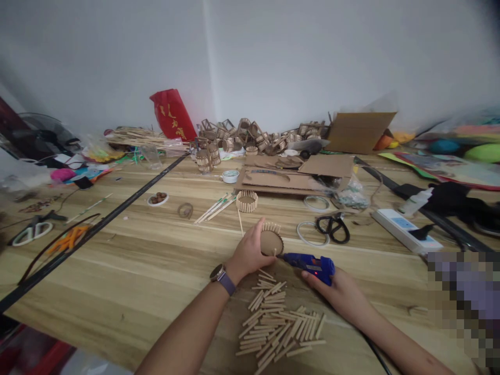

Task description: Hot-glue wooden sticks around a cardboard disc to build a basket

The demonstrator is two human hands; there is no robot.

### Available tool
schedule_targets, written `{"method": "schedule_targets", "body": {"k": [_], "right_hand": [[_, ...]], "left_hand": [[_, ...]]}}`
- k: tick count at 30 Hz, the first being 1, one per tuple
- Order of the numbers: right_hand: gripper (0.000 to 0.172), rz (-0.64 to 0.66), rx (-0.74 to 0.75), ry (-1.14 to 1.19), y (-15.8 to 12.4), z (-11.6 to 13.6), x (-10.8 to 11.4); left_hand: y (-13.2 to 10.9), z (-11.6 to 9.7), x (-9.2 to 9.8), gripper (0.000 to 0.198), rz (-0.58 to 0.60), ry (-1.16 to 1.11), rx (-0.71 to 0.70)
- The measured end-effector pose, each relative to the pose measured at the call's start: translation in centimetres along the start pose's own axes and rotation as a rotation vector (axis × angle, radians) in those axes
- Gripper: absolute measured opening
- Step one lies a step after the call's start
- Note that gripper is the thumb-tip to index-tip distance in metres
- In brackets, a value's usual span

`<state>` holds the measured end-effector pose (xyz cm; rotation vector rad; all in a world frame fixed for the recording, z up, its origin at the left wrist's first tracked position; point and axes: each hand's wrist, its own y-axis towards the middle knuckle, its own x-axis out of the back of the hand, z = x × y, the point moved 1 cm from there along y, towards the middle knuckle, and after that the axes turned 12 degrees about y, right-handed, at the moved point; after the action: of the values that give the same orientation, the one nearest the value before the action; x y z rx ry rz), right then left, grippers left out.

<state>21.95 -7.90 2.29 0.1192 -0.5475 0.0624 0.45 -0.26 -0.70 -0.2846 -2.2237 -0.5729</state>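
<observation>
With my left grip [251, 251] closed on the stick-edged cardboard disc [271, 242] over the surface [172, 276] and my right grip [335, 287] wrapped around the blue glue gun [310, 264], nozzle near the rim, I judge this gluing, calling for steady aim.

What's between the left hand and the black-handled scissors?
The head view shows the cardboard disc, partly edged with upright sticks, at the left hand; then bare table; then the white ring, which the scissors appear to overlap.
</observation>
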Motion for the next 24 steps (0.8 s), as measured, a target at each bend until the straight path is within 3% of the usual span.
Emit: {"method": "schedule_targets", "body": {"k": [24], "right_hand": [[0.041, 0.011, 0.001, 0.008, -0.03, 0.02, -0.04]], "left_hand": [[-0.01, -0.22, 0.08, 0.106, 0.000, -0.019, 0.005]]}}
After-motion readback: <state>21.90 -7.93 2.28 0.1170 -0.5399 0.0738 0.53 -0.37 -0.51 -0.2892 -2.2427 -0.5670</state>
